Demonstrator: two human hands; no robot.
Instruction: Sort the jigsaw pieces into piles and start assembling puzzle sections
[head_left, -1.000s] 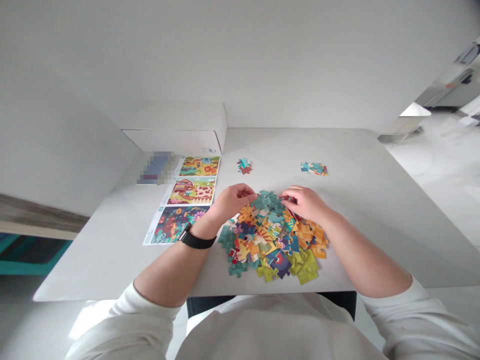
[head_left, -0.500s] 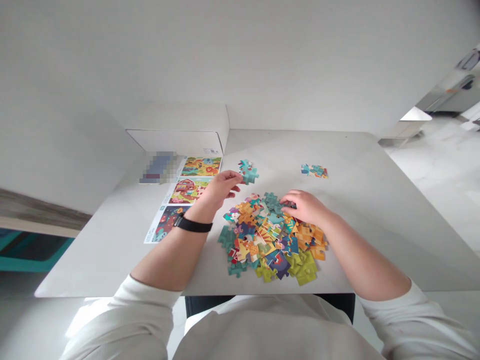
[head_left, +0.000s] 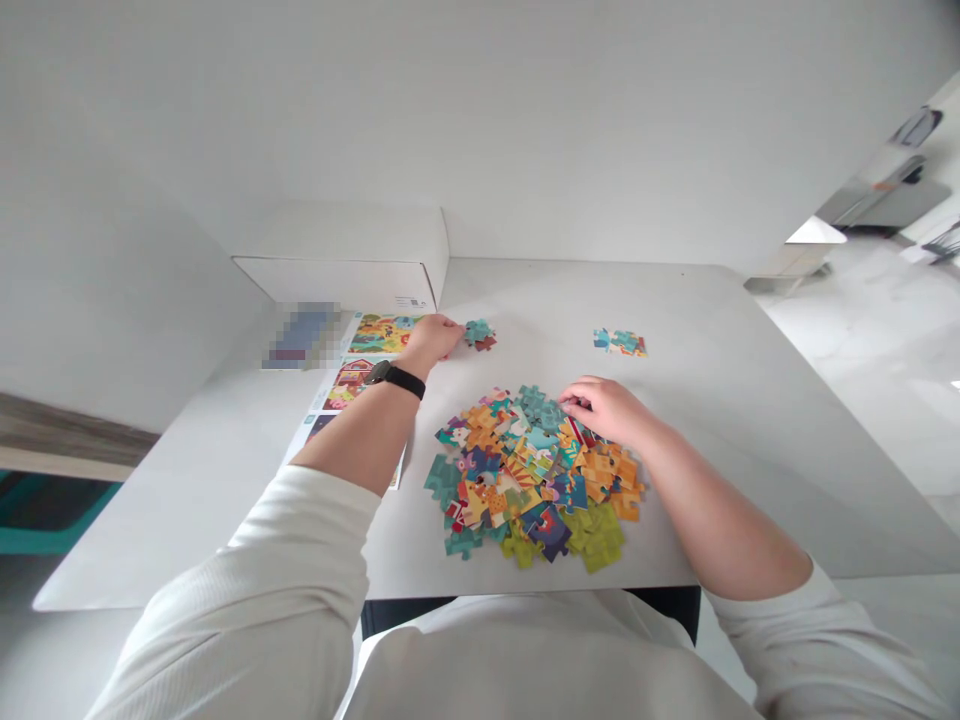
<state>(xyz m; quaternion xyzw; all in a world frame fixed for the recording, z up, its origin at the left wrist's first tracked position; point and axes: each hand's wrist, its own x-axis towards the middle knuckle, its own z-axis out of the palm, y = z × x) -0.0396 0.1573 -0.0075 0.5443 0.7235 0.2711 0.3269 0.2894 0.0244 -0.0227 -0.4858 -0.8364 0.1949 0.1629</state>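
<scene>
On the table [head_left: 697, 430], a box [head_left: 322, 278] stands at the far left, with a picture sheet [head_left: 379, 333] in front of it, partly hidden by the left arm. The left hand [head_left: 433, 340] has its fingers close together at a small stack [head_left: 480, 335]; whether they grip a teal piece, I cannot tell. Nearer lies the puzzle pile [head_left: 525, 480]. The right hand [head_left: 600, 408] rests at its far right edge, fingers curled narrow, any hold unclear. Beyond sits a second stack [head_left: 621, 342].

soft light, shaded wall [head_left: 570, 130], brighter floor [head_left: 885, 340] at right, edges stretched, one pixelated patch [head_left: 302, 335]
</scene>
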